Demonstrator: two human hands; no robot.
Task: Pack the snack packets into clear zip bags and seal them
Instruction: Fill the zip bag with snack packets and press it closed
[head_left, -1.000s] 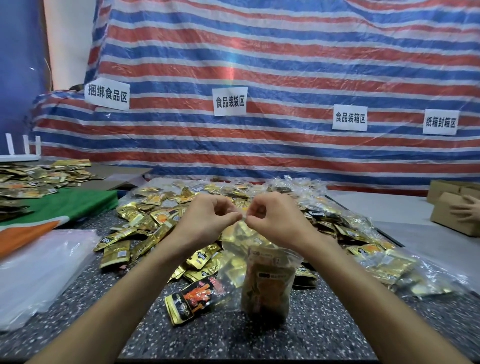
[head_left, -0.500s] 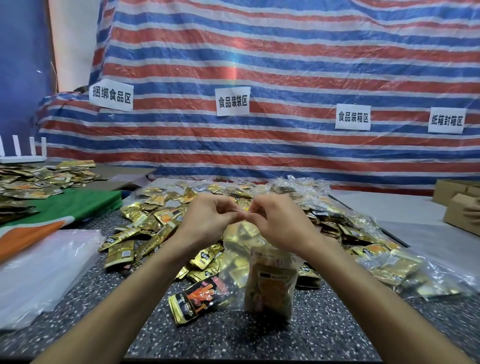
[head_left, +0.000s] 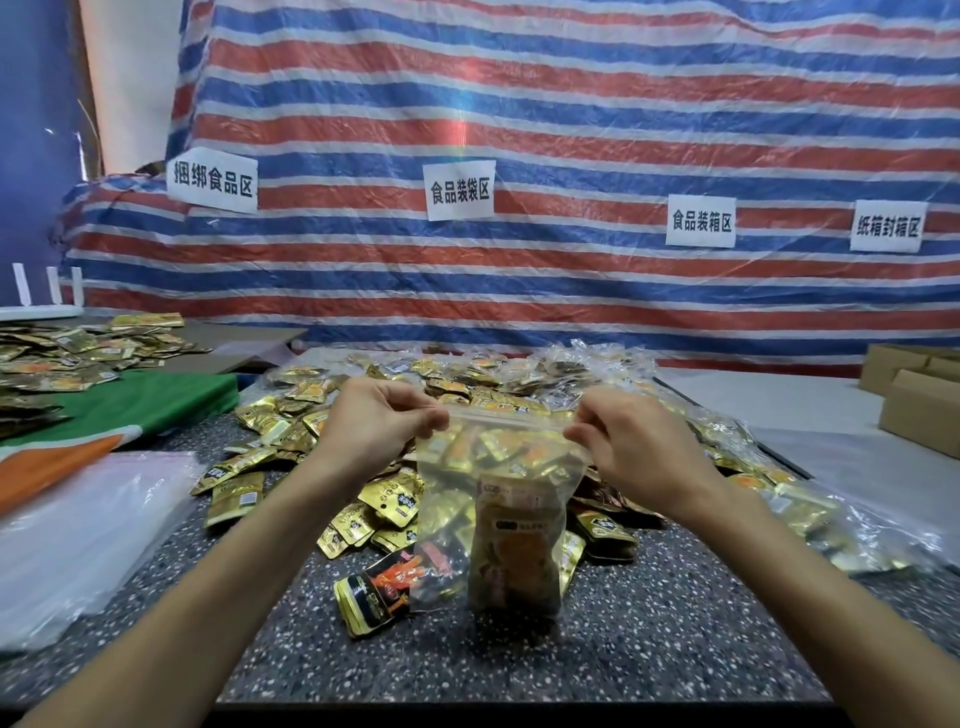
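Observation:
A clear zip bag (head_left: 506, 514) stands upright on the speckled table (head_left: 649, 639), holding several snack packets in its lower half. My left hand (head_left: 382, 423) pinches the left end of the bag's zip strip. My right hand (head_left: 631, 441) pinches the right end, so the strip stretches level between them. A black and orange snack packet (head_left: 376, 592) lies flat against the bag's left foot. Behind the bag spreads a heap of gold snack packets (head_left: 322, 431).
A stack of empty clear bags (head_left: 72, 540) lies at the left. Filled clear bags (head_left: 800, 499) pile up at the right. Cardboard boxes (head_left: 919, 405) sit at the far right. Green and orange cloth (head_left: 124, 410) and more packets (head_left: 57, 358) lie at far left.
My hands were together at the middle of the zip strip; they have slid apart to its two ends. The camera view has shifted slightly.

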